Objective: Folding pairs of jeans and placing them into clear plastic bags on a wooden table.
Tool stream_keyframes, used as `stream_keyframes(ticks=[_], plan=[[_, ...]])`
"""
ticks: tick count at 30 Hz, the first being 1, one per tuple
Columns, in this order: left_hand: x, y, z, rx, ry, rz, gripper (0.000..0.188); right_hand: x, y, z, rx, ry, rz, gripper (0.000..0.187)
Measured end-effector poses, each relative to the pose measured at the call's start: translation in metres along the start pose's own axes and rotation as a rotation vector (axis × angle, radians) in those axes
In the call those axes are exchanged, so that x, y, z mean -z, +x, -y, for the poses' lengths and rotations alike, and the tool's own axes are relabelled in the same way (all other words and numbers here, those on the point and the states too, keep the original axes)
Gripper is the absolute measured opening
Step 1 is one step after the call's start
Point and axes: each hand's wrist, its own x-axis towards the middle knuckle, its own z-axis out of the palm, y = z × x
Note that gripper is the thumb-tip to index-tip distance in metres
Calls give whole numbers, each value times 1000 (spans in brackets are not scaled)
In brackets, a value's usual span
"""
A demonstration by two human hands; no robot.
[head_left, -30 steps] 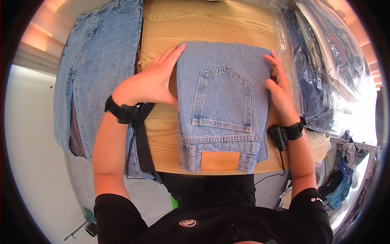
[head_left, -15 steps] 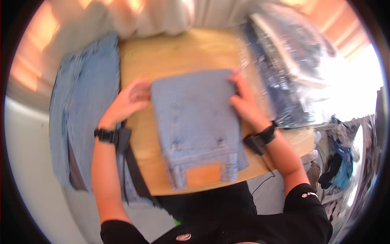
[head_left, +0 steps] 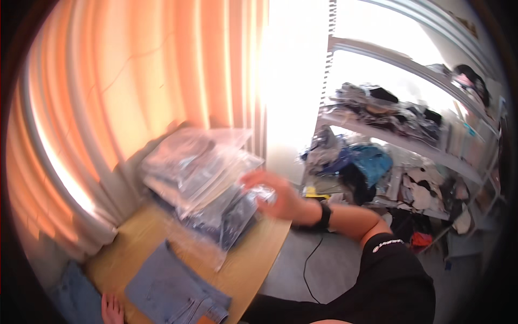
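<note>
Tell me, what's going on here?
A person's right hand is held out, blurred, fingers parted, by a stack of garments in clear plastic bags; whether it touches them is unclear. The left hand is beside a folded pair of blue denim jeans, which lies on a light-brown wooden table. The stack is on that table too.

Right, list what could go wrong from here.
1. The clear plastic garment bags are stacked unevenly, so a knock from the right hand, close by, might send some sliding.
2. The folded blue jeans lie near the edge of the wood-toned table; a push from the left hand, on their other side, could shift them over it.
</note>
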Motion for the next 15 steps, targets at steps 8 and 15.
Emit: stream_keyframes(ticks=[8,15], plan=[[-5,15,0,-20,-10,46,54,350,50,-88,20,-1459,-481,41],[-2,20,3,-96,9,-96,53,488,73,-85,-339,-1929,-385,53]])
